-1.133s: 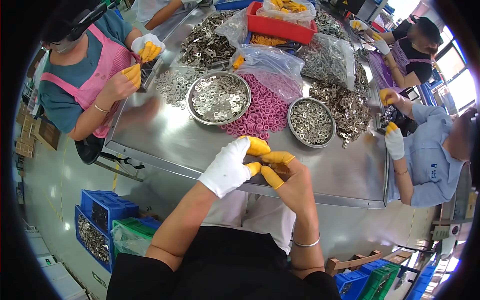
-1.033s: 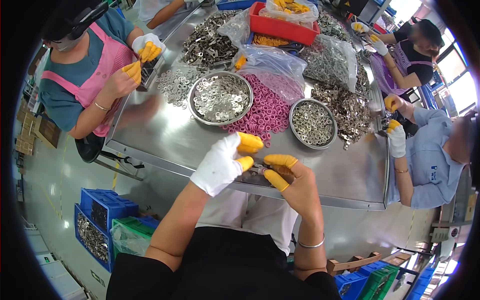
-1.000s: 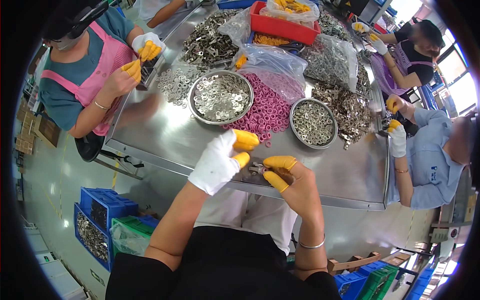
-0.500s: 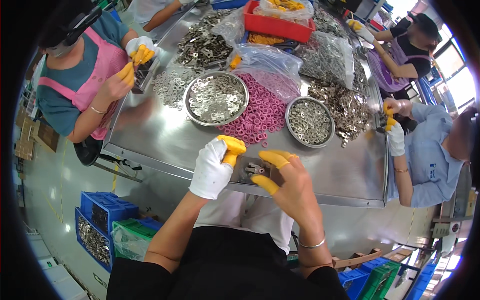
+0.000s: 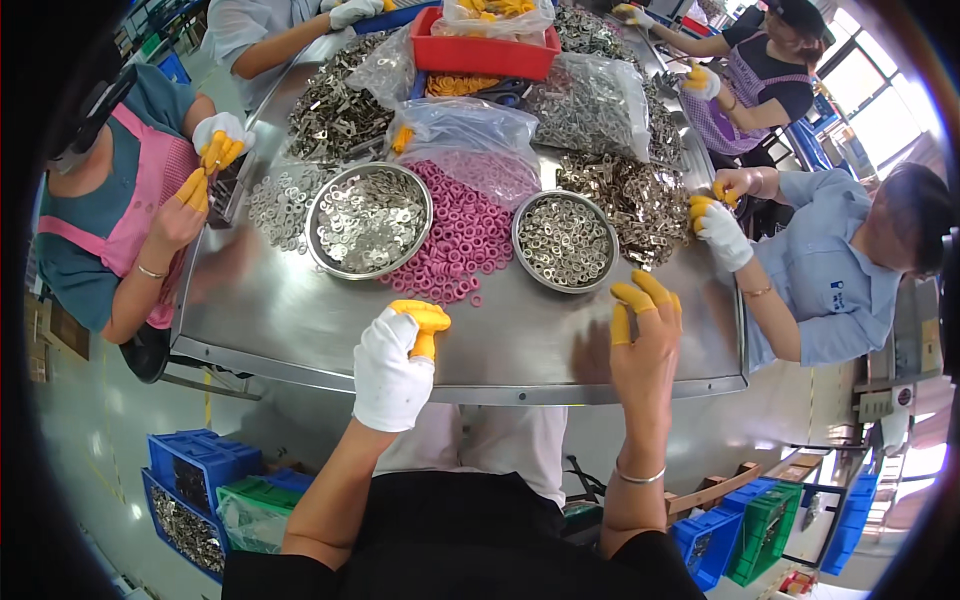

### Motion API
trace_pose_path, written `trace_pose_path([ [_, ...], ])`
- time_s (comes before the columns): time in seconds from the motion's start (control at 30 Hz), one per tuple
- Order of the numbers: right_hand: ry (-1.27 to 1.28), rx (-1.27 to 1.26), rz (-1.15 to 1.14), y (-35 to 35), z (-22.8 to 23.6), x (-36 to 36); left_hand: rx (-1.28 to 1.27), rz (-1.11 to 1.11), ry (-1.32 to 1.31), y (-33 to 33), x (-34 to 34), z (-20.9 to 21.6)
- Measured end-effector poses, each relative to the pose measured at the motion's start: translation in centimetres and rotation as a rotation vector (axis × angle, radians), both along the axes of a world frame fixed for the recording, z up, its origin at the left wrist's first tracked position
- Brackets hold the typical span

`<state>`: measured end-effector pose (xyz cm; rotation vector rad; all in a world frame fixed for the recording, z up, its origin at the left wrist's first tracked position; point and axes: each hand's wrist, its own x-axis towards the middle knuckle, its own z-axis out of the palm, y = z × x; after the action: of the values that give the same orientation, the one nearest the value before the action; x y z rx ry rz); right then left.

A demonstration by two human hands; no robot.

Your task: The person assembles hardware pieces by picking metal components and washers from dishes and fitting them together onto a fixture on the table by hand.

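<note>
My left hand (image 5: 391, 368), in a white glove with yellow fingertip covers, is closed above the near edge of the steel table (image 5: 530, 345). Whatever its curled fingers hold, if anything, is hidden. My right hand (image 5: 645, 345), bare apart from yellow fingertip covers, reaches forward with its fingers stretched out and apart. Nearest to it are a round steel bowl of small metal rings (image 5: 566, 242) and a heap of shiny metal clips (image 5: 625, 205). Pink rings (image 5: 450, 235) lie loose in front of my left hand. A larger bowl of flat washers (image 5: 368, 220) stands beside them.
Further back are a red bin (image 5: 485, 52), clear plastic bags (image 5: 590, 105) and a dark heap of metal parts (image 5: 340, 100). Co-workers (image 5: 835, 255) sit around the table. Blue and green crates (image 5: 200, 460) stand on the floor at both sides.
My right hand has moved away from my left, forward and right toward the bowl and clips. A small box of metal parts between my hands no longer shows. The view has shifted.
</note>
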<state>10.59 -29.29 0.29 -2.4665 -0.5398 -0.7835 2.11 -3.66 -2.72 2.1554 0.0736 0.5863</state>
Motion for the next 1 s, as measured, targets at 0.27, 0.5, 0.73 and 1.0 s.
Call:
trace_pose_path([
  [0.27,0.266,-0.135,0.039,3.0,0.6,5.0,0.129,0.034,-0.019,-0.9,0.0,0.7],
  [0.5,0.297,-0.023,0.059,2.8,1.1,4.9,0.132,0.045,-0.026,-0.7,-0.1,0.4],
  [0.73,0.685,0.238,0.316,5.0,0.1,-2.7,0.235,0.27,0.063,5.8,4.8,4.0],
  [1.0,0.693,0.4,0.155,6.2,-1.9,-4.0,0.67,0.16,0.387,9.0,11.0,3.1],
])
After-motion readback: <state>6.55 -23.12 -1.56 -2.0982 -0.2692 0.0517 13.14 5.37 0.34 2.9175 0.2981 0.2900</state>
